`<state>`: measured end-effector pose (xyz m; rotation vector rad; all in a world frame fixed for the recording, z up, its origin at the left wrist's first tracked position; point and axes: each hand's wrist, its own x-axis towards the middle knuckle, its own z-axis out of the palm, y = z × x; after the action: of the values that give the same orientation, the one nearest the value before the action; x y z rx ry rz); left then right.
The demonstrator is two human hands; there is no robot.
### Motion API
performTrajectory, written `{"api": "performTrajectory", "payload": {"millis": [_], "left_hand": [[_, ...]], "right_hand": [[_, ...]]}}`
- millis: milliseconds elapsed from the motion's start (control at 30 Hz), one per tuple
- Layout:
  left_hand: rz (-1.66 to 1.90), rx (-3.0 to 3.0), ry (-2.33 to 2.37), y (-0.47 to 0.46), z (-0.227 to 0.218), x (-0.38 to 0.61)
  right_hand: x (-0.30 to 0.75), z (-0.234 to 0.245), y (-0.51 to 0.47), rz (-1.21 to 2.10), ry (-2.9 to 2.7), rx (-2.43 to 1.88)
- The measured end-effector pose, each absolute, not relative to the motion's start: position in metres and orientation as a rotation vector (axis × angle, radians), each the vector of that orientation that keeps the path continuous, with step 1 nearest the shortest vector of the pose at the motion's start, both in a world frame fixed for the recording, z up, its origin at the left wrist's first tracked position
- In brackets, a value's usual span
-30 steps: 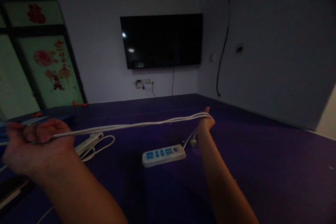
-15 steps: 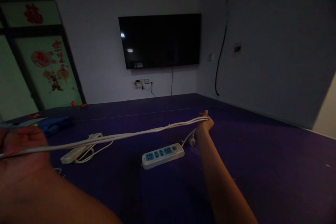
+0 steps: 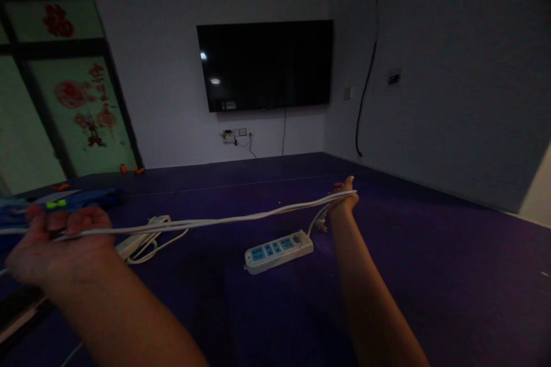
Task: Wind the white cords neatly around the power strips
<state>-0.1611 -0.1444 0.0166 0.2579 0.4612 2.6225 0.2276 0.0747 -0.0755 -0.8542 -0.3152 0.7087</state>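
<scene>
A white power cord [image 3: 241, 218] runs doubled between my hands, stretched nearly straight above the purple surface. My left hand [image 3: 69, 241], at the left, has its fingers curled around the cord. At the other end my right hand [image 3: 344, 198] grips the looped part, thumb pointing up. Below the cord lies a white power strip [image 3: 279, 252] with blue sockets and a cable leading toward my right wrist. A white plug [image 3: 321, 222] rests beside that wrist. Behind my left forearm, partly hidden, is a second power strip [image 3: 129, 245] with its cord bundled on it.
The purple surface [image 3: 430, 275] reaches to the walls. Blue cloth [image 3: 97, 198] lies at the left, with small orange objects [image 3: 138, 171] near the door [image 3: 81, 109]. A television [image 3: 267, 66] hangs on the far wall, and a black cable [image 3: 365, 92] hangs down the right wall.
My left hand has moved right and come further into view, still holding the cord. My right hand has shifted slightly right. The view has turned a little left.
</scene>
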Motion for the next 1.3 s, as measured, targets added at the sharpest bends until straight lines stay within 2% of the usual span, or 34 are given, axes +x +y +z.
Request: {"api": "performTrajectory", "payload": {"millis": [100, 200, 400, 533, 700, 833, 967, 1200, 1300], "left_hand": [[2.606, 0.255, 0.361, -0.140, 0.026, -0.144], [2.480, 0.251, 0.511, -0.132, 0.030, -0.137], [2.142, 0.707, 0.738, -0.106, 0.028, -0.123], [1.829, 1.094, 1.027, -0.089, 0.025, -0.100], [1.327, 1.437, 1.493, -0.065, 0.016, -0.060], [0.917, 1.773, 1.655, -0.046, 0.000, -0.033], [0.637, 1.952, 1.678, -0.031, -0.016, -0.017], [0.555, 2.018, 1.619, -0.026, -0.028, 0.001], [0.460, 2.116, 1.378, -0.028, -0.021, -0.001]], "right_hand": [[0.236, -0.066, 0.067, 0.690, -0.353, -0.776], [0.243, -0.060, 0.058, 0.665, -0.446, -0.714], [0.241, -0.056, 0.050, 0.640, -0.675, -0.634], [0.225, -0.052, 0.053, 0.594, -0.832, -0.636], [0.196, -0.040, 0.052, 0.436, -1.164, -0.862], [0.175, -0.031, 0.040, 0.304, -1.409, -0.905], [0.160, -0.029, 0.032, 0.338, -1.527, -0.845], [0.146, -0.035, 0.037, 0.461, -1.738, -0.766], [0.147, -0.038, 0.040, 0.572, -1.812, -0.768]]}}
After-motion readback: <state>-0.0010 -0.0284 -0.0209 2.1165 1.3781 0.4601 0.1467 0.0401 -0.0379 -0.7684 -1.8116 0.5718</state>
